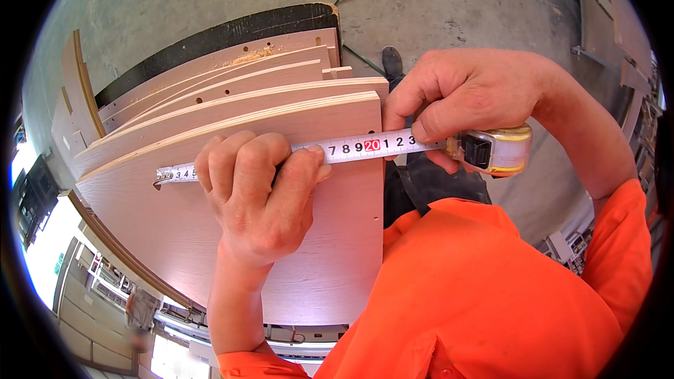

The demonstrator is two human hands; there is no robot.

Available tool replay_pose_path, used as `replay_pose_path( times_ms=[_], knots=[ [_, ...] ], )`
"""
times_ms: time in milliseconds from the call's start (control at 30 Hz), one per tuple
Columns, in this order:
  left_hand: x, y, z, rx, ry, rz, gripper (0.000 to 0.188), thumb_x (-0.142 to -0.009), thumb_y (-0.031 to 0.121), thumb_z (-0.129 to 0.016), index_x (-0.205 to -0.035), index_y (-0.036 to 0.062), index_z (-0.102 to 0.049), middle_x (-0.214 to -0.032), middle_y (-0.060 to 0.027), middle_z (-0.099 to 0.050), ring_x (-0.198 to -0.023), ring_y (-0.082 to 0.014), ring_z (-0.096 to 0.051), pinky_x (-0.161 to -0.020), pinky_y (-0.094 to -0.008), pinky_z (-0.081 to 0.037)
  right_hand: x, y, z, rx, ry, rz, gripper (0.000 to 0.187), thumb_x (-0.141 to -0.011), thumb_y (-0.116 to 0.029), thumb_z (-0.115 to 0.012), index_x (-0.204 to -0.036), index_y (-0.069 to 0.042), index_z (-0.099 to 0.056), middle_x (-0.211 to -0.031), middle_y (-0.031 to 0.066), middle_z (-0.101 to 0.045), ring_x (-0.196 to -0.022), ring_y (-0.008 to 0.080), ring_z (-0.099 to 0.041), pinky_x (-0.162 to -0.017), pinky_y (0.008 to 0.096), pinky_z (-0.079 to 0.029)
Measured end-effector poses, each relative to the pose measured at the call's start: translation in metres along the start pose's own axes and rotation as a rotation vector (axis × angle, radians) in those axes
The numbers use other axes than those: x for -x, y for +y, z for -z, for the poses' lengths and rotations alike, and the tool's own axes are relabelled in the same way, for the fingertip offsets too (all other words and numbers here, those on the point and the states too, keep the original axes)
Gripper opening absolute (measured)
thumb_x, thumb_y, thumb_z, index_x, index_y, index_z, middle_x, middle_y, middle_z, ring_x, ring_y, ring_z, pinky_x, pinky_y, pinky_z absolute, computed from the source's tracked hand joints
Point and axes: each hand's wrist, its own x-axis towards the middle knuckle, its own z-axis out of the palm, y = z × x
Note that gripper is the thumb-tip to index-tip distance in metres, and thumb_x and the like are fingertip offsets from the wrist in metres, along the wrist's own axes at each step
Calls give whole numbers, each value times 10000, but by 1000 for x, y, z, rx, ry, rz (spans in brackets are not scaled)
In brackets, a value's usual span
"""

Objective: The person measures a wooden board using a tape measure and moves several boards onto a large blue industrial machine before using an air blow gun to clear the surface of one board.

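A tape measure is drawn out across the top wooden board (323, 238), which has a pale wood-grain face and a few small holes. Its white metal blade (351, 146) runs left to right, with the hooked end showing past my left hand (256, 189). That hand is closed on the blade, thumb pressed on it and fingers curled. Beyond the board's right edge, my right hand (477, 95) pinches the blade between thumb and fingers close to the case. The clear and yellow case (504, 149) with a black button sits just below this hand.
Behind the top board stand several similar boards (274, 74) with layered edges, some sawdust (256, 55) and a black-edged piece (210, 42). Upright boards (77, 98) are at the left. A dark shoe (392, 62) rests on the concrete floor (435, 0). Another person (142, 309) appears lower left.
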Motion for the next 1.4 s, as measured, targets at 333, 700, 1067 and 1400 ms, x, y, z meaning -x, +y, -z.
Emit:
replay_pose_path(
  times_ms=[333, 700, 1067, 1400],
  knots=[
    [0, -1, -1, 1, 1, -4, 125, -745, 157, -675, -774, 50, -618, -795, -66, -507, -785, -248, -486, -727, -354, -370, 1, -2, 0, -5, 10, -24, 244, -765, -100, -491, -919, 52, -604, -667, 66, -584, -595, 121, -586, -580, 268, -466],
    [0, -1, -1, 1, 9, -8, 123, -746, 156, -674, -771, 51, -617, -796, -64, -507, -787, -247, -488, -727, -351, -370, 2, -3, -1, 6, 19, -29, 249, -762, -105, -489, -918, 50, -605, -659, 65, -584, -589, 118, -585, -577, 265, -466],
    [0, 0, -1, -1, 0, -2, 126, -748, 162, -674, -776, 50, -622, -800, -65, -512, -791, -247, -492, -740, -356, -371, 1, -1, 0, 11, 15, -12, 244, -753, -101, -488, -904, 50, -606, -656, 66, -586, -588, 117, -584, -579, 265, -465],
    [0, 0, -1, 2, 11, -7, 129, -752, 159, -674, -774, 43, -621, -799, -67, -510, -797, -253, -491, -746, -361, -381, -2, 4, 1, -12, 10, 25, 240, -813, -31, -473, -996, 63, -597, -636, 103, -601, -525, 124, -584, -475, 257, -474]
  ],
)
